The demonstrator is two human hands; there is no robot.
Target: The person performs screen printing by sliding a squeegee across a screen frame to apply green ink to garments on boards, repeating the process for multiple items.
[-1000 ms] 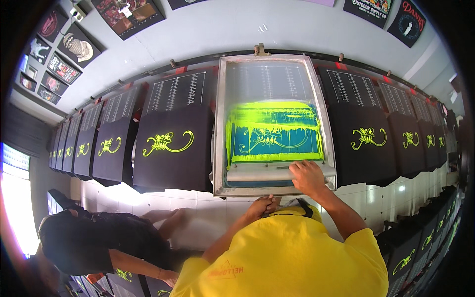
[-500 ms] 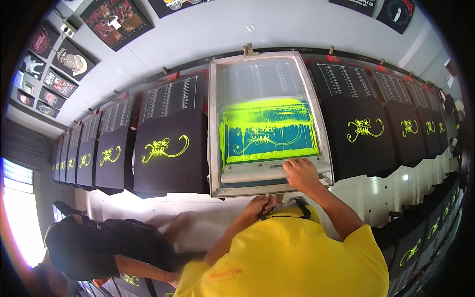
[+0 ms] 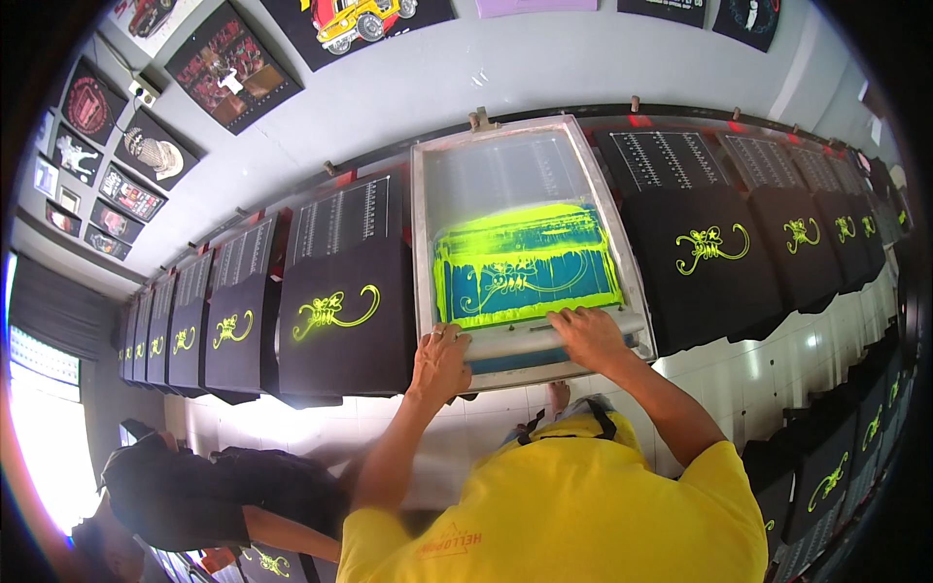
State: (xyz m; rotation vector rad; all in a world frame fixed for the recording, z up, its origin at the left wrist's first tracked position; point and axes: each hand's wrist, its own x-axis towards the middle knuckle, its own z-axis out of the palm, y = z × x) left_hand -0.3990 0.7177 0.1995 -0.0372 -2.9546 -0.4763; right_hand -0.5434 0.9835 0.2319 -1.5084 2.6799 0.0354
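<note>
Seemingly, a stroke is being readied, the squeegee being gripped at its left end by the left hand and nearer its right by the right hand, with ink lying beyond both, and even two-handed pressure is probably called for.

Frame: showing dull, scuffed metal. Ink inside: looking streaky, uneven. From frame, black shirts at 8 and 3 o'clock: presenting matt cloth. Floor, 4 o'clock: reflecting, glossy tile.

screen stencil: teal, fine scroll outline; ink: streaky neon yellow-green; squeegee: pale grey; fabric panel: black, neon scroll print; shirt: yellow, red print
</note>
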